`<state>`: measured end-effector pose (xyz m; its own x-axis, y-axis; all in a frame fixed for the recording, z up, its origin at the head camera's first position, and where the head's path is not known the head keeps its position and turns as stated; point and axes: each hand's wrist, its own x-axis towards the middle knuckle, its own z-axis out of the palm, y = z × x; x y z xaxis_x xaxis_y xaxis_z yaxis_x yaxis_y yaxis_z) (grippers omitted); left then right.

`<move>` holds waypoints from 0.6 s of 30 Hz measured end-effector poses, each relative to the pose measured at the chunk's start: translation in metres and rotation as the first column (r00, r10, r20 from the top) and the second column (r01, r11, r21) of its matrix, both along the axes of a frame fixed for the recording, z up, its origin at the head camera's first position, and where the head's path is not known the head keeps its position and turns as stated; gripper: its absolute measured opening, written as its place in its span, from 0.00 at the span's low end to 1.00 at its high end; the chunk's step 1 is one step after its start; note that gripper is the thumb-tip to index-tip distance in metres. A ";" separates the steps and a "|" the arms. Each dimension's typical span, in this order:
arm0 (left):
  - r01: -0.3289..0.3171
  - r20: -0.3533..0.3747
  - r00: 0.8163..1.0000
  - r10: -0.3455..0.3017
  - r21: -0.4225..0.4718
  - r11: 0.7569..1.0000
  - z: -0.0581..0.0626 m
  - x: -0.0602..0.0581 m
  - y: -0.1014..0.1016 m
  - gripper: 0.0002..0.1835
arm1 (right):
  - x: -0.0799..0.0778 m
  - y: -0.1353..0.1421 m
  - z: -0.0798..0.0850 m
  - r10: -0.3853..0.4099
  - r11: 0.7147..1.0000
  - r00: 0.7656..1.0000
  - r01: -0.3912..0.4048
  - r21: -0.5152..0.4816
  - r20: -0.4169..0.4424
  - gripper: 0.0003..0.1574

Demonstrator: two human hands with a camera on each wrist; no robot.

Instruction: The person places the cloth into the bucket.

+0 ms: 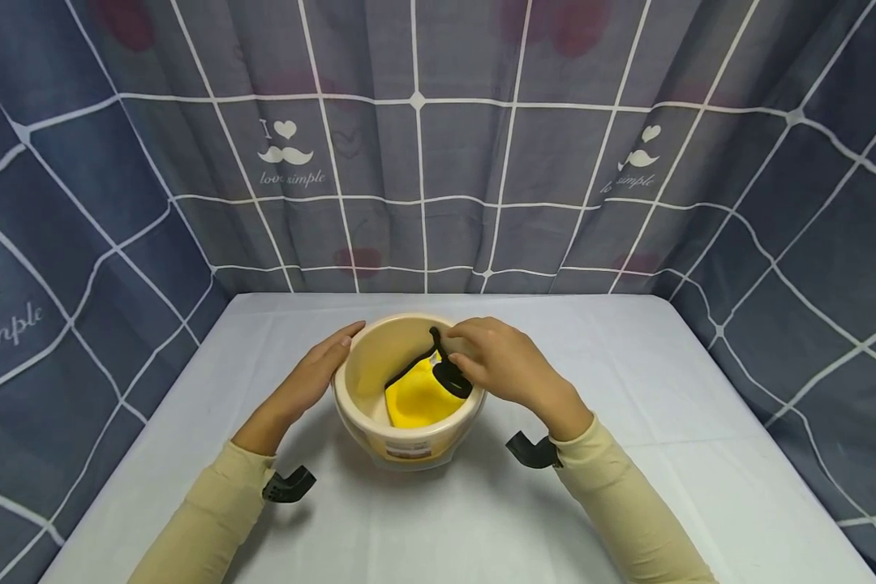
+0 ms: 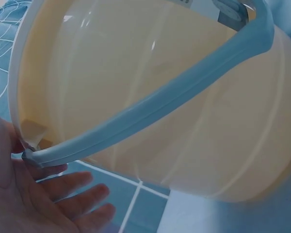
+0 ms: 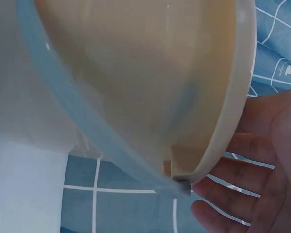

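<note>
A cream bucket (image 1: 410,417) stands on the white table, its rim tilted into view. Inside lies a yellow item (image 1: 418,396) with black edging and a dark, rounded black part (image 1: 451,380); its exact kind is unclear. My left hand (image 1: 312,375) touches the rim's left side, fingers loosely straight beside the pale handle (image 2: 136,119) joint. My right hand (image 1: 507,363) reaches over the right rim, its thumb overlapping the black part. In the right wrist view, relaxed fingers (image 3: 240,196) appear at the rim; I cannot tell whether the thumb and forefinger pinch the black part.
The white tabletop (image 1: 664,478) surrounds the bucket. A grey-blue checked curtain (image 1: 453,154) hangs behind and on both sides. Black curved mounts (image 1: 289,485) protrude from both wrists, and a label (image 1: 407,448) shows on the bucket's front.
</note>
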<state>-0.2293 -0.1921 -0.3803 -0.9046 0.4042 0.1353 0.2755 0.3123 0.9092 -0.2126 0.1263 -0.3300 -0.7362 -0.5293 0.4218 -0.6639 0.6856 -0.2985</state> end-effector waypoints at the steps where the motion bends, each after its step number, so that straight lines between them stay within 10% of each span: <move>1: -0.005 0.000 1.000 0.005 -0.004 1.000 0.000 0.000 0.000 0.31 | 0.000 0.001 -0.001 -0.001 1.000 1.000 0.001 -0.004 -0.001 0.21; 18: -0.039 -0.081 0.996 0.037 -0.021 0.999 0.004 -0.002 -0.006 0.29 | -0.001 0.013 -0.006 -0.055 0.998 0.998 0.055 -0.027 0.013 0.28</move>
